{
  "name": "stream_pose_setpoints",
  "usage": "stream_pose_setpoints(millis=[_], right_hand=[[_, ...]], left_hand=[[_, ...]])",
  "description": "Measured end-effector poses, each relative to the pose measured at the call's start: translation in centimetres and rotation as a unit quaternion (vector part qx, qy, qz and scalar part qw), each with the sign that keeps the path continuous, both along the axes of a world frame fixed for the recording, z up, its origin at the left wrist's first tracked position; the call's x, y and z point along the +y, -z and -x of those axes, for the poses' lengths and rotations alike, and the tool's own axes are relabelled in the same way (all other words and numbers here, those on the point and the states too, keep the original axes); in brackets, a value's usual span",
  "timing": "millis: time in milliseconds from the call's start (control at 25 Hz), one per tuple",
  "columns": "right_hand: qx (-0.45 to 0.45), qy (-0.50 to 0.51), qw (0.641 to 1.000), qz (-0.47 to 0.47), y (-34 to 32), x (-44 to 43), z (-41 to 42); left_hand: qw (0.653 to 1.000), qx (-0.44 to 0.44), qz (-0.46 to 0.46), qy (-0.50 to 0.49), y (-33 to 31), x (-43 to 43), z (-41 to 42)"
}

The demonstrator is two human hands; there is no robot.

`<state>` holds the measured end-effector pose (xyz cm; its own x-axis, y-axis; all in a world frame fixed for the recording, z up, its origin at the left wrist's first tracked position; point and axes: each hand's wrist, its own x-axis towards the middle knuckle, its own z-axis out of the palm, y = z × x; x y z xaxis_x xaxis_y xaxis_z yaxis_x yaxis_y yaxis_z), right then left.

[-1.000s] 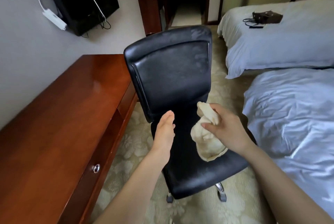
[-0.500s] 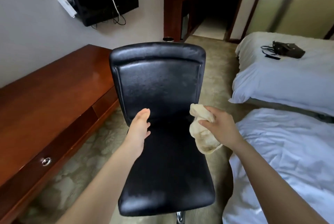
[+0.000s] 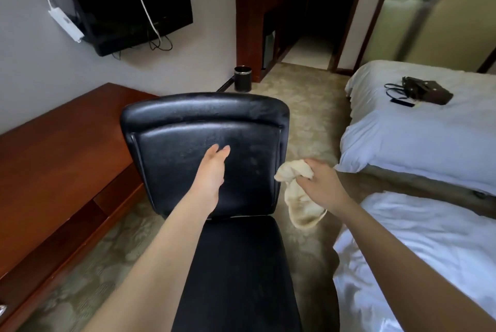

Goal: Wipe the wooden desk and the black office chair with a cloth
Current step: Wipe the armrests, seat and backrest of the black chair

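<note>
While the left hand [image 3: 213, 170] lies flat, fingers straight, against the backrest of the black leather office chair [image 3: 188, 127], guessing to steady it, the right hand [image 3: 323, 184] pinches a crumpled beige cloth [image 3: 298, 197] just beside that backrest. Meanwhile the glossy reddish wooden desk [image 3: 67, 160] sits off left of both hands.

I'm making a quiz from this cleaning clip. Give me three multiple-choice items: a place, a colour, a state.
1. Where is the handbag? A) on a shelf B) on the far bed C) in a wardrobe
2. What colour is the cloth? A) beige B) blue C) red
3. How is the left hand? A) in a fist B) pinching the cloth C) open, fingers straight
Answers: 1 B, it lies on that white bed; 2 A, pale beige, gripped by the right hand; 3 C, fingers stretch toward the office chair.
</note>
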<state>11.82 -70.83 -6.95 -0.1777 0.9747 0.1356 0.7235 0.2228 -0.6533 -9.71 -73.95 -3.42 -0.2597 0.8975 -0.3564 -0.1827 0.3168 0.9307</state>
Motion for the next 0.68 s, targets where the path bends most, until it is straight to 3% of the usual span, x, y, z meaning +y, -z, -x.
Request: stream_pose_setpoints(millis=[320,520,680], right_hand=[[0.007,-0.030,0.996,-0.080,-2.5,19.0,2.6],[-0.168,-0.124,0.978,-0.027,-3.4,26.8,3.0],[-0.218,-0.182,0.958,-0.030,-1.9,28.1,1.6]], left_hand=[[0.992,0.093,-0.020,-0.077,-0.2,11.7,-2.8],[0.971,0.216,-0.001,-0.099,0.6,20.2,-5.8],[0.978,0.197,0.058,-0.039,1.8,23.0,-9.1]])
